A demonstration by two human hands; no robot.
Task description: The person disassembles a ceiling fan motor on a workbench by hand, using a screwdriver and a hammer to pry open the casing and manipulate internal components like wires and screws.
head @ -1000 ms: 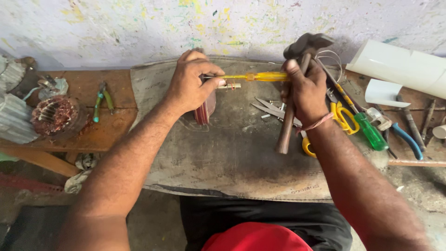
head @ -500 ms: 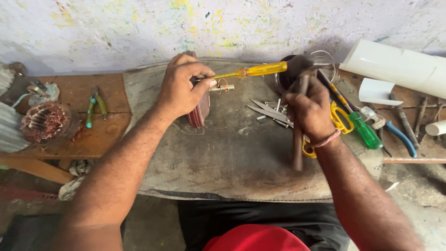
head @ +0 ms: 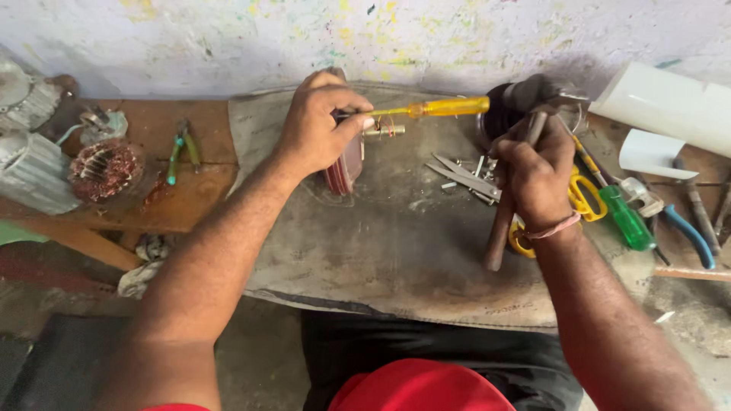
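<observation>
The yellow-handled screwdriver lay almost level across the grey mat, its long axis running sideways with the clear yellow handle pointing away from the left fingers toward the right hand. Its blade end disappeared under the left hand's fingertips, where it met a small dark reddish part that the same fingers were pinning against the mat. A short metal shaft stuck out of that part just below the screwdriver. The left hand was plainly the nearer one: its fingers were curled tight around the blade and the part together, knuckles up, wrist coming in from the lower left.

The right hand was closed in a fist around the wooden shaft of a hammer, gripping it near the middle. The steel head stood just past the butt of the yellow handle, near it but not touching as far as I could tell. The hammer's shaft slanted down from the fingers toward the person's body.

Between the two hands lay a few loose flat metal strips. Beyond the right fingers sat yellow-handled scissors, a green-handled screwdriver and a white rolled sheet. Out past the left wrist, on a wooden board, were small green pliers and a copper-wound motor stator.
</observation>
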